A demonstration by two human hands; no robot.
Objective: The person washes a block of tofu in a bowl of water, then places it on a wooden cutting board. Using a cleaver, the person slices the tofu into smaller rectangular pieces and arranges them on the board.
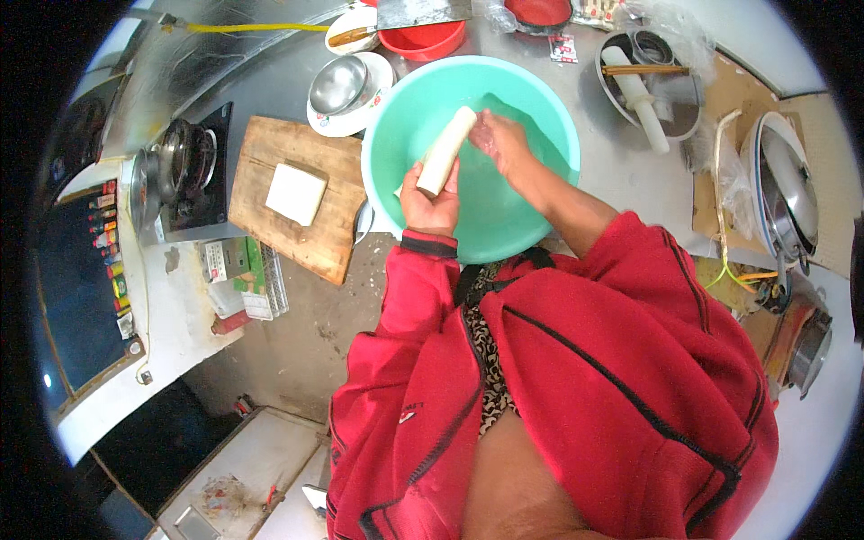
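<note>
My left hand (pixel 432 202) holds a pale, peeled cylindrical vegetable piece (pixel 447 150) over a large mint-green plastic basin (pixel 570 128), which seems to hold water. The piece slants, its upper end pointing to the right. Near that upper end is my right hand (pixel 501 138), wet, with bent fingers; whether it touches the piece is unclear, and I see nothing held in it. Behind my left hand, a bit of another pale thing shows in the basin. Left of the basin, a white rectangular block, possibly tofu (pixel 295 194), lies on a wooden cutting board (pixel 337 239).
Beyond the board are a steel bowl (pixel 339 84) on a floral plate (pixel 383 84) and a red basin (pixel 425 44). A black stove (pixel 216 169) is at left. At right, a pot (pixel 688 128) holds a white rolling pin (pixel 634 94) and chopsticks (pixel 644 69); a lidded pan (pixel 786 182) stands beyond.
</note>
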